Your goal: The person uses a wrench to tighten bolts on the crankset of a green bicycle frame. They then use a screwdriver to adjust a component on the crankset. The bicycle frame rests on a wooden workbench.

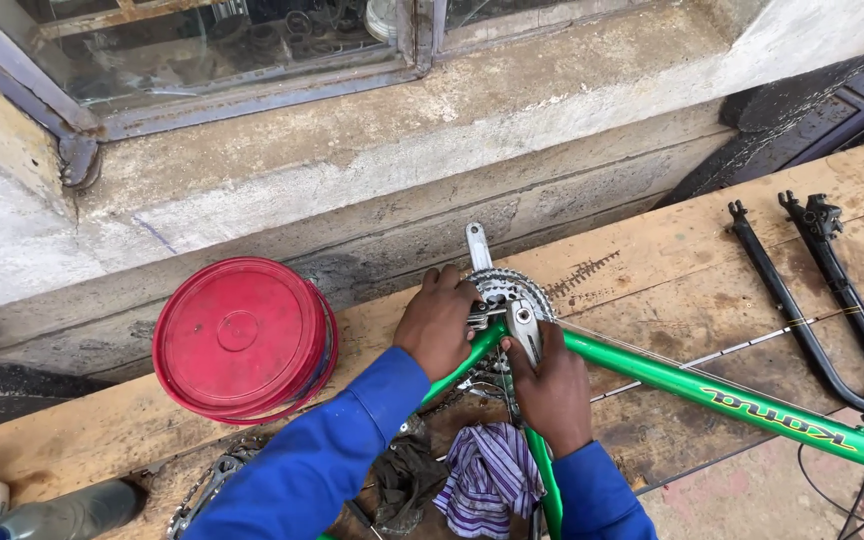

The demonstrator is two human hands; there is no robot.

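A green bicycle frame (pixel 692 385) lies across a wooden plank bench (pixel 672 250). At its bottom bracket sits a silver crankset with toothed chainrings (pixel 500 288) and a crank arm (pixel 478 245) pointing away from me. My left hand (pixel 436 320) grips the left side of the chainrings, where small metal parts show by its fingers. My right hand (pixel 552 385) is closed on the near silver crank arm (pixel 524 328) over the frame tube. Both arms wear blue sleeves.
A red plastic bucket (pixel 242 338) lies on its side at the left. A striped cloth (pixel 492 475) and a dark rag (pixel 407 480) lie under my arms, beside a chain (pixel 207 485). A black fork (pixel 822 300) rests at the right. A concrete wall and window stand behind.
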